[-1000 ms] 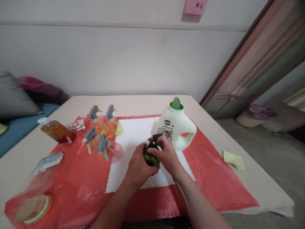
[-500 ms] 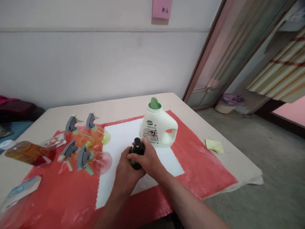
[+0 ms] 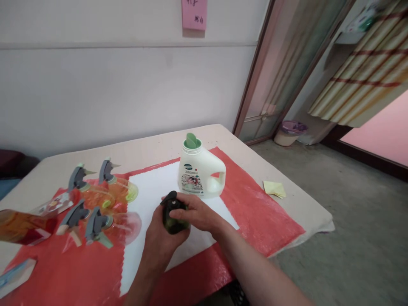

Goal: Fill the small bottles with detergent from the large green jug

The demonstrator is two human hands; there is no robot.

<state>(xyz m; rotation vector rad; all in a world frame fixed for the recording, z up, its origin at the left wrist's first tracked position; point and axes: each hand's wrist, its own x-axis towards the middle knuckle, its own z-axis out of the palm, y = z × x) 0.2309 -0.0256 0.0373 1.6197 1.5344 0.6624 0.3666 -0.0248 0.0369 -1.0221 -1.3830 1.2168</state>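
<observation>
Between my two hands is a dark green pump bottle with a black pump head. My left hand wraps the bottle's body from the left and below. At the top, the fingers of my right hand grip around the pump's collar, thumb across the front. The pump's nozzle points left. Just beyond my hands, an open white detergent jug with a green spout stands upright on a white sheet.
Several clear spray bottles with grey triggers lie to the left on a red cloth. Beside them are an amber liquid bottle and a flat blue-and-white packet. Yellow sticky notes rest near the table's right side.
The view has swung right, so the table's things appear farther left. The pump head has turned, and its nozzle now shows pointing left. Both hands remain on the bottle.
</observation>
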